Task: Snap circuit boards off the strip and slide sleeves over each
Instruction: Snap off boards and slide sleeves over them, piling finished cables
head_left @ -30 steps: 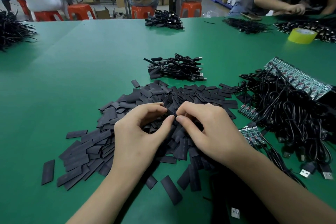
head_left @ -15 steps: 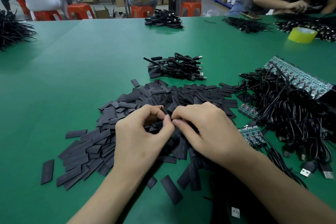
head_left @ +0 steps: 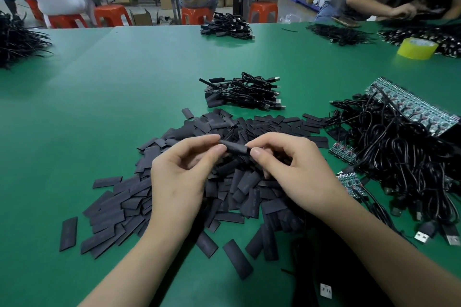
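One black sleeve between hands — left hand and right hand pinch its ends.

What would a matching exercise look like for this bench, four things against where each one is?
Things:
1 black sleeve
2 tape roll
3 circuit board strip
4 cable bundle

Places:
A yellow, far right
B just beyond the sleeve pile
C pinched between left hand and right hand
D on the tangled cables

Pairs: 1-C, 2-A, 3-D, 4-B
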